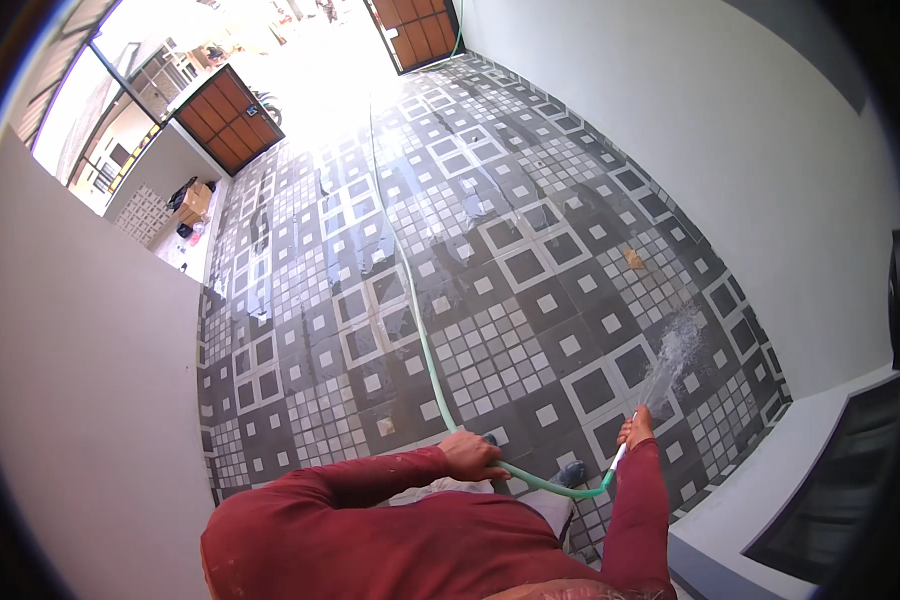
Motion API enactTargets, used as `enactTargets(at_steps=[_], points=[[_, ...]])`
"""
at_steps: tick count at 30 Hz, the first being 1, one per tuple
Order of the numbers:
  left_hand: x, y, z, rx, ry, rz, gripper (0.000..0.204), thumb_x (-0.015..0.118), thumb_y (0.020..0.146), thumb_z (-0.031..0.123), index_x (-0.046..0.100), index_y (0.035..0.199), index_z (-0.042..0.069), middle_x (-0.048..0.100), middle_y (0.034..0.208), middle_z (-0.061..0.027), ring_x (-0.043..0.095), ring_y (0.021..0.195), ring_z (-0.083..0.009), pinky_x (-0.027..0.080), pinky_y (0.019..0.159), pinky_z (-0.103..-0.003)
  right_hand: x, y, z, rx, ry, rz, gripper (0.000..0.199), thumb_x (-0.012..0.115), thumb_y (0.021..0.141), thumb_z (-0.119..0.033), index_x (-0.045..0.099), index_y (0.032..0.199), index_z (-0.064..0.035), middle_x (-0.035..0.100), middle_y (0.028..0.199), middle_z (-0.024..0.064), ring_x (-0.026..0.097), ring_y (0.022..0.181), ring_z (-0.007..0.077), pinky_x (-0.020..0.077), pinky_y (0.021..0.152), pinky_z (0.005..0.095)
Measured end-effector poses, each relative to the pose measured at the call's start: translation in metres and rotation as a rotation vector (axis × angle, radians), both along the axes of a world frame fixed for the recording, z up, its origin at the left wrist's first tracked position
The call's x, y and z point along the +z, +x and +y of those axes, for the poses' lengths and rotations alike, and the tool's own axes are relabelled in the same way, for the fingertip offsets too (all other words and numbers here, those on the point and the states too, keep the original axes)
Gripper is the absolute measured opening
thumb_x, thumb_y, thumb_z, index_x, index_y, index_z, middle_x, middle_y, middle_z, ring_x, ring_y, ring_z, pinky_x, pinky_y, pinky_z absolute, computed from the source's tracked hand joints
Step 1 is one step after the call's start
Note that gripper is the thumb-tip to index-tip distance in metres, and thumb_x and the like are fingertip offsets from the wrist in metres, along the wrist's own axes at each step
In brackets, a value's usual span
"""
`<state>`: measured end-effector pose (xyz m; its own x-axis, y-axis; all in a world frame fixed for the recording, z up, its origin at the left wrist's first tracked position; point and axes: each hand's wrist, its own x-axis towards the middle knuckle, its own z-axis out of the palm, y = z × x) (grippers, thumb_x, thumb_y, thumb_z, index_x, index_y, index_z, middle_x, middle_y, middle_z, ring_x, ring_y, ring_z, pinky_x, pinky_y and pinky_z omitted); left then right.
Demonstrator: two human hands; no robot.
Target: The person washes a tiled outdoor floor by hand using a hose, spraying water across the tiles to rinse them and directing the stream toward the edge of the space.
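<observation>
A green garden hose (417, 320) runs across the tiled floor from the bright opening at the far end to my hands. My left hand (470, 457) is closed around it in front of my body. From there the hose sags in a curve to a white end piece (618, 458), which my right hand (637, 428) grips farther right, fingers wrapped near the outlet. A spray of water (675, 345) shoots forward and right onto the dark tiles. Wet, shiny patches spread over the middle and far floor. Part of a dark shoe (570, 473) shows below the hose.
Pale walls (690, 130) flank the patterned floor (510, 345). A brown scrap (633, 259) lies beyond the spray. Brown panelled gates (228, 112) stand at the far end. A cardboard box (192, 203) sits by the left wall. A dark window (840, 480) is at lower right.
</observation>
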<state>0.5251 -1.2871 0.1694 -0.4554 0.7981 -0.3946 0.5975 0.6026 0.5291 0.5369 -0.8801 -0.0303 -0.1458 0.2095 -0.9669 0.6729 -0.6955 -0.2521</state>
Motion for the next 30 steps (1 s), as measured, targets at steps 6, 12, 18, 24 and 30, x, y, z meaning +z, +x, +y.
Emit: enactTargets(at_steps=[6, 12, 18, 24, 30], points=[[-0.011, 0.001, 0.089, 0.107, -0.063, 0.049, 0.052, 0.052, 0.084, 0.06, 0.064, 0.076, 0.01, 0.063, 0.067, -0.0117, 0.062, 0.065, -0.0341, 0.047, 0.057, -0.045, 0.004, -0.041, 0.07, 0.138, 0.105, 0.047, 0.029, 0.046, 0.074, -0.039, 0.032, 0.064, -0.0159, 0.021, 0.048, -0.0037, 0.019, 0.035, 0.0097, 0.017, 0.038, 0.0273], [-0.027, -0.01, 0.159, 0.105, -0.06, 0.111, 0.05, 0.056, 0.082, 0.057, 0.062, 0.073, 0.009, 0.062, 0.065, -0.0114, 0.062, 0.065, -0.034, 0.047, 0.058, -0.046, 0.011, -0.064, 0.132, 0.262, 0.137, 0.183, 0.038, 0.042, 0.081, -0.046, 0.029, 0.058, -0.0169, 0.026, 0.048, -0.0025, 0.024, 0.035, 0.011, 0.021, 0.035, 0.0279], [-0.043, 0.006, 0.187, 0.142, -0.037, 0.107, 0.052, 0.059, 0.081, 0.057, 0.059, 0.066, 0.007, 0.06, 0.061, -0.0101, 0.062, 0.064, -0.0325, 0.048, 0.062, -0.044, 0.008, -0.08, 0.132, 0.468, 0.122, 0.079, 0.026, 0.041, 0.079, -0.034, 0.037, 0.065, -0.0118, 0.033, 0.051, 0.0012, 0.027, 0.038, 0.0112, 0.0208, 0.036, 0.0278], [-0.046, 0.024, 0.196, 0.143, -0.012, 0.081, 0.047, 0.063, 0.079, 0.053, 0.06, 0.068, 0.007, 0.06, 0.062, -0.0099, 0.062, 0.066, -0.0319, 0.048, 0.064, -0.042, 0.005, -0.067, 0.098, 0.691, 0.074, -0.032, 0.033, 0.044, 0.081, -0.042, 0.036, 0.065, -0.0147, 0.029, 0.05, -0.0033, 0.022, 0.04, 0.0071, 0.0177, 0.038, 0.026], [-0.052, 0.039, 0.176, 0.188, 0.033, 0.054, 0.049, 0.063, 0.079, 0.054, 0.06, 0.068, 0.006, 0.062, 0.064, -0.0083, 0.062, 0.065, -0.0301, 0.048, 0.067, -0.04, 0.015, -0.068, 0.042, 1.003, 0.008, -0.003, 0.033, 0.042, 0.082, -0.043, 0.036, 0.065, -0.0153, 0.031, 0.052, -0.0032, 0.023, 0.041, 0.0068, 0.0183, 0.038, 0.0255]])
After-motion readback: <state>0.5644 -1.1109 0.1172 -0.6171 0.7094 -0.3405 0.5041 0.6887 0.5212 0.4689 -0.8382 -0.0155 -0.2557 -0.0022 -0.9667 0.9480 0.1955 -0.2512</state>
